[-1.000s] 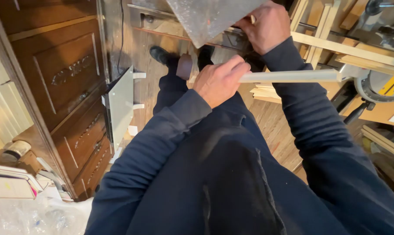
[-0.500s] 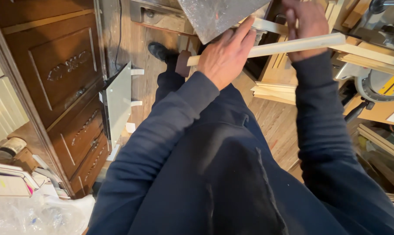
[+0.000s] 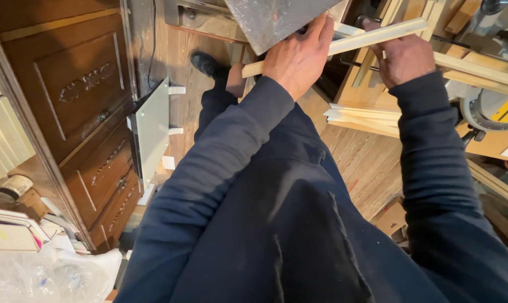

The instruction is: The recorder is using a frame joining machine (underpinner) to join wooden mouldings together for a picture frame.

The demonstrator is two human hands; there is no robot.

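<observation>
A long pale wooden strip [image 3: 372, 37] runs across the top of the head view, rising slightly to the right. My left hand [image 3: 299, 56] grips it near its left end. My right hand [image 3: 402, 56] holds it further right, fingers wrapped around it. Both arms wear dark blue sleeves. Just above my left hand hangs the corner of a grey metal sheet [image 3: 270, 19]. Below my hands are my dark trousers and a black shoe [image 3: 206, 63] on the wooden floor.
A dark carved wooden cabinet [image 3: 74, 112] stands at the left, with a white flat panel [image 3: 151, 132] leaning beside it. More pale strips [image 3: 360, 119] lie stacked at the right. A mitre saw [image 3: 492, 109] sits at the far right. Plastic wrap and papers [image 3: 23, 252] fill the lower left.
Both hands have lifted the strip from lap height up towards the metal sheet. It has tilted so its right end sits higher.
</observation>
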